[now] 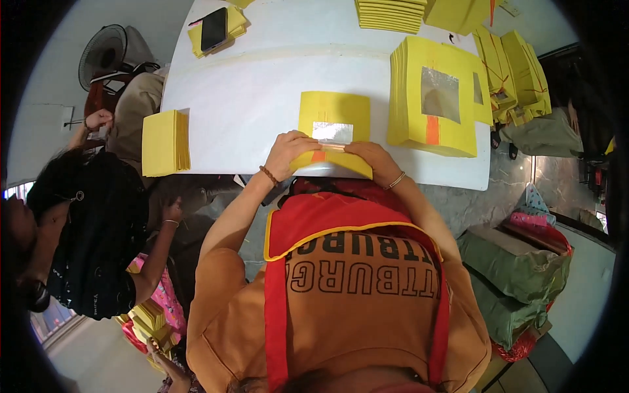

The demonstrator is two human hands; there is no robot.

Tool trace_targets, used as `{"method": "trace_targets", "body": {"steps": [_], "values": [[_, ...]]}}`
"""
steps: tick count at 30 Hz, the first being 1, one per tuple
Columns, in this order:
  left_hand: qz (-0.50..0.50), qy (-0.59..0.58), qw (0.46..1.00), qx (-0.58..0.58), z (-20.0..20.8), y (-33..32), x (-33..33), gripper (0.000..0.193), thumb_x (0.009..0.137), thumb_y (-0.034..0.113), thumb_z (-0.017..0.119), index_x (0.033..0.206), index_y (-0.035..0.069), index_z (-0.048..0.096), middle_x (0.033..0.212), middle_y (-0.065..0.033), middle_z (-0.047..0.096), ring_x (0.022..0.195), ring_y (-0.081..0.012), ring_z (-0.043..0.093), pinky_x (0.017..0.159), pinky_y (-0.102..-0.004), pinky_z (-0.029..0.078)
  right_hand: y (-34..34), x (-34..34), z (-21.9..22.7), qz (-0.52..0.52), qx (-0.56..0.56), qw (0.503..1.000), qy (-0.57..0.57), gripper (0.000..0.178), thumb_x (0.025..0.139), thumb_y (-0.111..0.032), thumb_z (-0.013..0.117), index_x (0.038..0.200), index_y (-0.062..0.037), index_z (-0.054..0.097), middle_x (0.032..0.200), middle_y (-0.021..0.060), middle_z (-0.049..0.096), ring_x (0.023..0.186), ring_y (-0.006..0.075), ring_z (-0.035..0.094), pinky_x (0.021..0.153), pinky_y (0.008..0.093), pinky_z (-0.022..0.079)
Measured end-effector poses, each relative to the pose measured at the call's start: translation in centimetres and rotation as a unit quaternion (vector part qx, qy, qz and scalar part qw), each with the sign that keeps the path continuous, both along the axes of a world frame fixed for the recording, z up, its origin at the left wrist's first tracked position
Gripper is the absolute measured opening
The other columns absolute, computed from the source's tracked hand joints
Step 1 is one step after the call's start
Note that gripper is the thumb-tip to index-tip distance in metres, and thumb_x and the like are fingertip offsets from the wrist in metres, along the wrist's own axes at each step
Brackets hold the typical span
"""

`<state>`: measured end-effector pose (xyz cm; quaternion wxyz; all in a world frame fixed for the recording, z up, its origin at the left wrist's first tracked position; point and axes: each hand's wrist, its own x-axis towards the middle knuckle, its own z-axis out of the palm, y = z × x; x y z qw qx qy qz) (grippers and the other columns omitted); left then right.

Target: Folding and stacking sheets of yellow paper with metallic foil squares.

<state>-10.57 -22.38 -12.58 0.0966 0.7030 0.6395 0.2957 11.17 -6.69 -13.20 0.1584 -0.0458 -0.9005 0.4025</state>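
Note:
A yellow paper sheet with a silver foil square and an orange stripe lies at the near edge of the white table, in front of my body. Its near part bends up into a curl or fold across the foil. My left hand grips the curled part at its left end, fingers pressed onto the paper. At the other end, my right hand holds the same curl with bent fingers. To the right stands a tall stack of like sheets, foil squares facing up. A smaller yellow stack sits at the table's left corner.
A black phone rests on yellow papers at the back left. More yellow stacks stand at the far edge, and tied yellow bundles at the right. Green sacks are at lower right. A person in black is on the left.

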Motion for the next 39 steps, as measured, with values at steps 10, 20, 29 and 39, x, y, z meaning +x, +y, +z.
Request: {"method": "trace_targets", "body": {"steps": [10, 20, 29, 39], "values": [[0.251, -0.203, 0.916, -0.238, 0.5, 4.4, -0.9, 0.035, 0.080, 0.038, 0.055, 0.099, 0.009, 0.060, 0.077, -0.0166, 0.063, 0.074, -0.0352, 0.060, 0.064, -0.0432, 0.046, 0.6, -3.9, -2.8, -0.342, -0.234, 0.910, -0.006, 0.037, 0.082, -0.017, 0.059, 0.113, 0.0015, 0.049, 0.104, 0.0107, 0.058, 0.090, 0.0157, 0.057, 0.075, 0.0289, 0.045], [0.295, -0.245, 0.887, -0.255, -0.3, 4.5, -1.7, 0.035, 0.081, 0.030, 0.055, 0.103, 0.003, 0.055, 0.085, -0.0206, 0.063, 0.081, -0.0348, 0.060, 0.069, -0.0412, 0.046, 0.4, -4.2, -0.6, -0.283, -0.073, 0.956, -0.026, 0.044, 0.073, -0.014, 0.065, 0.114, -0.0060, 0.053, 0.098, 0.0157, 0.055, 0.089, 0.0310, 0.055, 0.079, 0.0362, 0.044], [0.335, -0.204, 0.888, -0.240, -0.4, 4.6, -1.5, 0.035, 0.081, 0.029, 0.054, 0.105, 0.004, 0.051, 0.082, -0.0183, 0.063, 0.078, -0.0366, 0.060, 0.067, -0.0438, 0.046, 0.0, -4.4, -0.9, -0.308, -0.098, 0.942, -0.095, 0.045, 0.072, -0.017, 0.063, 0.115, -0.0075, 0.053, 0.097, 0.0156, 0.052, 0.090, 0.0312, 0.053, 0.078, 0.0374, 0.043], [0.334, -0.030, 0.920, -0.204, 3.1, 5.7, -0.9, 0.042, 0.078, 0.027, 0.059, 0.114, 0.009, 0.044, 0.092, -0.0164, 0.060, 0.082, -0.0367, 0.059, 0.070, -0.0468, 0.045, 0.1, -4.8, -0.7, -0.328, -0.082, 0.935, -0.107, 0.045, 0.071, -0.016, 0.064, 0.114, -0.0066, 0.055, 0.097, 0.0153, 0.053, 0.090, 0.0308, 0.054, 0.080, 0.0364, 0.043]]}}
